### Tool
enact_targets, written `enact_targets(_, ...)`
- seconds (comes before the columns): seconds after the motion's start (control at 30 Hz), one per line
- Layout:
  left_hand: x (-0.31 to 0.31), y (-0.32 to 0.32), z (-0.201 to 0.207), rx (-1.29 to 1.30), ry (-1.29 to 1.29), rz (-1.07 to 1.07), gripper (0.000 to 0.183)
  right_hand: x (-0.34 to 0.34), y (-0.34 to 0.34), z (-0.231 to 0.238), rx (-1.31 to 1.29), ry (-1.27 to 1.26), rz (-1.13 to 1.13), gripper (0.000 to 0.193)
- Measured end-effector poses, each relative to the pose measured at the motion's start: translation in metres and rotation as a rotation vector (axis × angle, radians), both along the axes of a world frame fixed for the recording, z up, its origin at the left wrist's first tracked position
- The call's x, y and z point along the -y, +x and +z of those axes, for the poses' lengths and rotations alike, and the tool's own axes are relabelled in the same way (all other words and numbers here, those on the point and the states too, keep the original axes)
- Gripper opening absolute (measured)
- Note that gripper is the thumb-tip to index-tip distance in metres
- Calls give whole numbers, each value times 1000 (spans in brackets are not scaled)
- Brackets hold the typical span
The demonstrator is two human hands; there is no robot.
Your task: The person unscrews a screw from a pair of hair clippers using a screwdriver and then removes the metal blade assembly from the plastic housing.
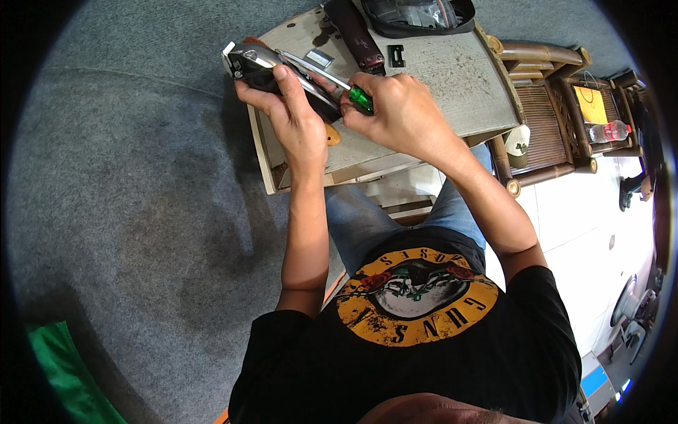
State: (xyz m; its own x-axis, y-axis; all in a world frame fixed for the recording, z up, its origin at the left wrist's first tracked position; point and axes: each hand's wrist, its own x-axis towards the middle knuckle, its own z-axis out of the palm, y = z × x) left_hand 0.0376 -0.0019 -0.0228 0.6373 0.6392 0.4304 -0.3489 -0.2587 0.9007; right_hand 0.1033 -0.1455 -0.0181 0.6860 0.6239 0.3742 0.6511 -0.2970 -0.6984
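Observation:
Over the left side of a small worn table, my left hand is wrapped round a hair clipper, silver and black, its pale blade end pointing to the far left. My right hand grips a screwdriver by its green handle. The shaft lies along the clipper's upper side; whether its tip sits on a screw, I cannot tell. Just beyond the clipper are a small silver metal piece and a small black part. A rounded orange-brown wooden end shows beside my left wrist, the rest hidden.
A dark brown leather strap and a black bag with a see-through top lie on the table's far side. At right, a bamboo chair bears a pale cap; beyond are a bottle and a yellow bag.

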Motion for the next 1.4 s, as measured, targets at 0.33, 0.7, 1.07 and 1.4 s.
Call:
enact_targets(0.33, 0, 0, 3, 14, -14, -33, 68, 0, 3, 1, -36, -4, -10, 28)
enact_targets(0.7, 1, 1, 0, 44, 311, 96, 63, -1, 5, 4, -113, -76, 13, 28)
enact_targets(1.07, -6, 4, -7, 107, 196, -31, 57, -4, 7, 0, -184, -7, -13, 31)
enact_targets(1.4, -2, 6, -2, 205, 35, -93, 56, -1, 4, 9, -232, -17, -10, 32)
